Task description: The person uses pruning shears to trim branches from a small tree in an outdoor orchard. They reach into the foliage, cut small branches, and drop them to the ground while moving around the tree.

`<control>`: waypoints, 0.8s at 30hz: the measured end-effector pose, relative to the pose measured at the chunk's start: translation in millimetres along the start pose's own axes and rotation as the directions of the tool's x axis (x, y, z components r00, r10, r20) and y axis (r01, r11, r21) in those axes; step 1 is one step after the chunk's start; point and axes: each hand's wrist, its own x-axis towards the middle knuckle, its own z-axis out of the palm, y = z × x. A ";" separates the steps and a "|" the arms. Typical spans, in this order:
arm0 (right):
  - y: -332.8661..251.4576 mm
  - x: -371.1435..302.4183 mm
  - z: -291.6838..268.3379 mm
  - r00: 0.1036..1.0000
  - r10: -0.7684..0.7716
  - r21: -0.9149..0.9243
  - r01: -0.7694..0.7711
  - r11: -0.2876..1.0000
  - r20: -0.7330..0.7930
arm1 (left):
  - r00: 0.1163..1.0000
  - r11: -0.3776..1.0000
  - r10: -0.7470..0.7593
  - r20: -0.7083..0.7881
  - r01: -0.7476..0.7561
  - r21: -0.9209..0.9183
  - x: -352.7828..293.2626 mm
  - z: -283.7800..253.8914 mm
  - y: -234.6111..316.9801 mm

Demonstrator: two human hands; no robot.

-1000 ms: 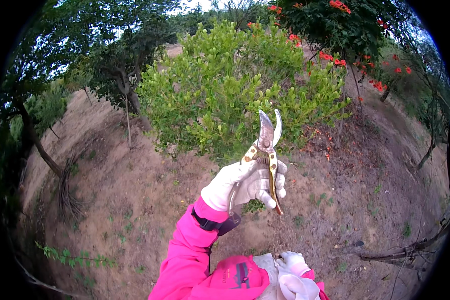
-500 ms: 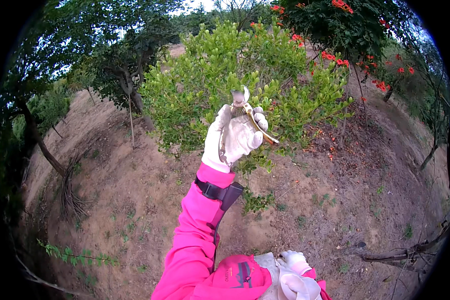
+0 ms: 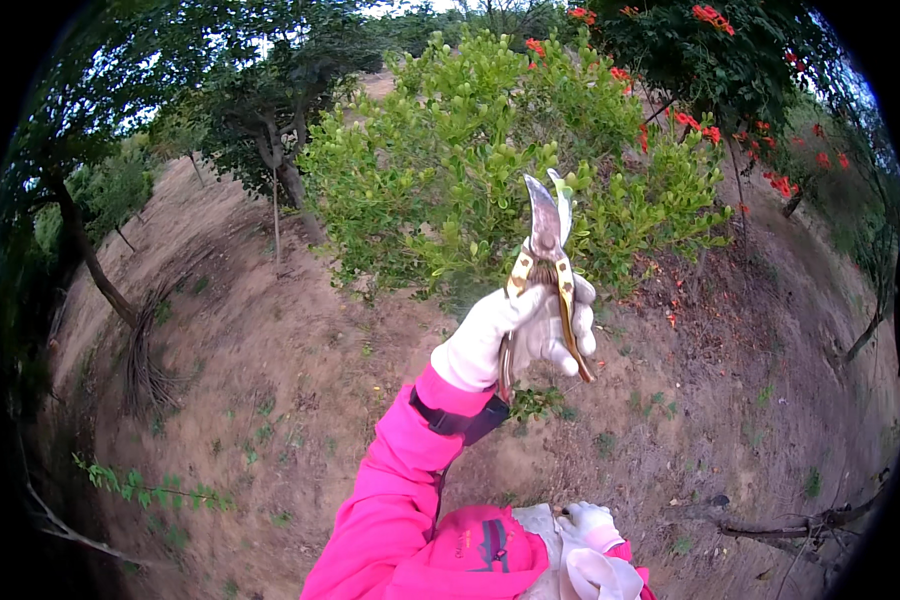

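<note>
- The left hand (image 3: 530, 330), in a white glove, is raised in front of the body and clamped on the pruning shears (image 3: 545, 240).
- The pruning shears point upward, the blades in front of the green shrub (image 3: 440, 170) as the camera sees it (whether they touch the leaves, I cannot tell).
- The two blades stand a little parted at the tips, and a dark coiled spring (image 3: 542, 273) shows between the handles below them.
- One handle lies against the fingers; the other passes by the thumb side and comes down near the wrist.
- The right hand (image 3: 592, 522), also in a white glove, is low near the body, well apart from the left hand, beside some pale fabric (image 3: 602, 578) (its fingers are partly hidden, so I cannot tell if it holds something).
- On the bright pink left sleeve (image 3: 395, 480), just below the glove, there is a black strap (image 3: 438, 415) with a dark object (image 3: 487, 421) fixed to it.
- The ground (image 3: 270, 370) is brown bare soil with small weeds, and it slopes around the shrub.
- Red flowers (image 3: 782, 186) hang at the upper right.
- A tree (image 3: 282, 175) with a dark trunk stands to the left of the shrub, and a heap of thin dry twigs (image 3: 147, 370) lies lower at the left.
- A dry branch (image 3: 800, 527) lies at the lower right.
</note>
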 end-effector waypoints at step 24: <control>9.7 -43.2 11.9 0.941 0.200 0.159 -0.161 0.974 -0.273 | 0.987 0.981 -0.156 0.045 0.160 -0.114 122.0 -32.0 -149.1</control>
